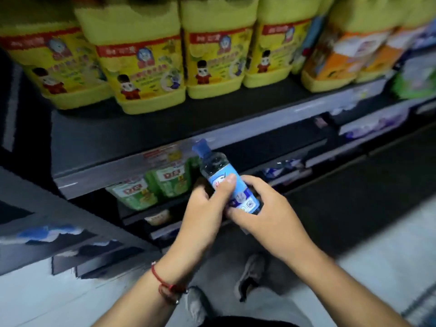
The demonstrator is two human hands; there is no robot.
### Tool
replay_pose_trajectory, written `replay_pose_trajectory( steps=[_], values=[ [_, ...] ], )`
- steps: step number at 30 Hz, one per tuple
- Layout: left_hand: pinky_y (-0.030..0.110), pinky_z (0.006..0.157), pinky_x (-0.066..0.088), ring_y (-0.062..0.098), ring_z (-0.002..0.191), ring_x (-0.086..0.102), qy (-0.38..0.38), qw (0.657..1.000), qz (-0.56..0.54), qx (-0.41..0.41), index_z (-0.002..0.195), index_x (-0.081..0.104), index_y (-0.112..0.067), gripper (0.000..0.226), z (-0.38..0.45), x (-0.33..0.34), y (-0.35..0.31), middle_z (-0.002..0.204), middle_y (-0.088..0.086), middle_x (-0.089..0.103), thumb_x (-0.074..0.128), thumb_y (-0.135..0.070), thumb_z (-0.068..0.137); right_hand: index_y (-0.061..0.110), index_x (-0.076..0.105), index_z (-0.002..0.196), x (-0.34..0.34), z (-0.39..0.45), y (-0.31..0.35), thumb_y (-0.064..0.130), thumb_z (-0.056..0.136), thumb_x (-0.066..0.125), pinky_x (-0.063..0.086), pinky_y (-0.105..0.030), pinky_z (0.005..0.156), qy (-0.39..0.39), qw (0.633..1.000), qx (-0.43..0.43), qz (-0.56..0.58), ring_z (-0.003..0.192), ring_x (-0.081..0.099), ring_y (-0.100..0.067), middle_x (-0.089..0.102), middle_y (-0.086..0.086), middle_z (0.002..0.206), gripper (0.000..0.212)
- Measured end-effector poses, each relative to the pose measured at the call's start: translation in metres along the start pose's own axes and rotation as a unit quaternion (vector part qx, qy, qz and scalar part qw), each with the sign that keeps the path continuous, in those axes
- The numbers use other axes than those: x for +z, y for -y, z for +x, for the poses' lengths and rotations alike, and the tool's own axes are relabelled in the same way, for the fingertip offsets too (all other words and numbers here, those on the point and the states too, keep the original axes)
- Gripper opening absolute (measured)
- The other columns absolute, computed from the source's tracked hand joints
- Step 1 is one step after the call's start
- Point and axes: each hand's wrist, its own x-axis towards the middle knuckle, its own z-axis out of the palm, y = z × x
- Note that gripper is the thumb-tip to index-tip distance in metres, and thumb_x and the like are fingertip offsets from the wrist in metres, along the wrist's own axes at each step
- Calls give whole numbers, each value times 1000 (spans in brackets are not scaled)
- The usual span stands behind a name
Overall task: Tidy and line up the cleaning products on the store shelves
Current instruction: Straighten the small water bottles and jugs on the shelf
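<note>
I am standing at a dark store shelf unit, looking down at my two bare hands, which hold a small clear bottle (223, 175) with a blue cap and a light blue label. My left hand (203, 208) curls around its lower half, thumb pressed across the label. My right hand (262, 204) wraps the base from the other side, fingers closed on it. The bottle is tilted, cap pointing up and left, in the air in front of the lower shelf's edge (132, 168), not resting on anything.

On the upper shelf, big yellow jugs (146, 74) already stand side by side, fronts facing out, though their row looks a little staggered. Orange-labelled jugs (339, 57) sit to their right. Below, green pouches (153, 185) lean loosely. I judge the work partly done: this bottle has yet to be placed, and the lower shelves need straightening
</note>
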Motion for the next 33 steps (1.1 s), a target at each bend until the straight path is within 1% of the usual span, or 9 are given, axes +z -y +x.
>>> replay_pose_trajectory(
  steps=[2,5,8,12,17,22,26,30,33],
  values=[
    [46,74,58,41,99,70,28,990,-97,-98,113,65,-3,49,-2,24,14,109,27,71,59,-46,90,33,66,110,-9,-16,-22,26,73,83,55,-32,72,-10,995,60,82,75,69,-8,74,9,94,41],
    [54,97,50,42,103,63,50,963,-169,-205,113,62,-1,52,-1,58,28,109,28,66,52,-49,96,33,67,110,-29,-35,-55,31,73,81,56,-33,81,-36,975,135,170,84,73,-12,75,8,97,40],
    [57,104,46,39,104,62,65,958,-151,-234,127,57,-1,56,6,95,38,120,29,66,52,-47,96,31,66,107,-57,-54,-80,37,69,79,54,-32,78,-59,951,195,233,82,72,-13,76,5,93,41],
    [52,101,47,35,97,64,122,963,-42,-236,121,60,5,45,11,157,57,104,24,68,48,-31,95,23,64,106,-107,-75,-120,34,77,78,51,-35,76,-86,912,243,319,77,70,-14,78,3,91,34],
    [39,72,52,28,83,65,198,960,140,-140,112,66,-7,25,4,247,92,94,14,67,58,-22,94,22,66,108,-172,-102,-177,44,57,75,51,-34,74,-109,881,252,386,75,66,-11,75,3,89,56],
    [32,85,56,12,94,70,255,931,261,23,112,68,-25,29,-12,330,112,100,-5,75,76,-22,84,27,65,110,-223,-123,-219,37,58,72,54,-33,81,-121,888,233,377,83,67,-9,74,1,95,54],
    [8,87,44,-10,104,61,327,827,427,163,119,58,-39,44,-29,385,117,109,-26,68,81,-32,82,23,65,115,-256,-134,-242,4,72,64,56,-41,84,-157,875,205,409,89,68,-15,74,-12,103,47],
    [24,89,48,0,107,57,386,653,562,329,130,40,-47,61,-34,426,116,117,-19,59,70,-59,79,25,67,121,-279,-140,-247,11,70,55,56,-33,94,-213,851,174,447,109,69,-8,75,4,114,54],
    [33,84,53,8,106,59,388,604,589,371,133,38,-45,63,-31,450,116,119,-16,61,59,-68,78,23,67,119,-295,-139,-256,4,80,55,57,-33,93,-226,842,169,460,110,69,-12,75,2,114,45]
  ],
)
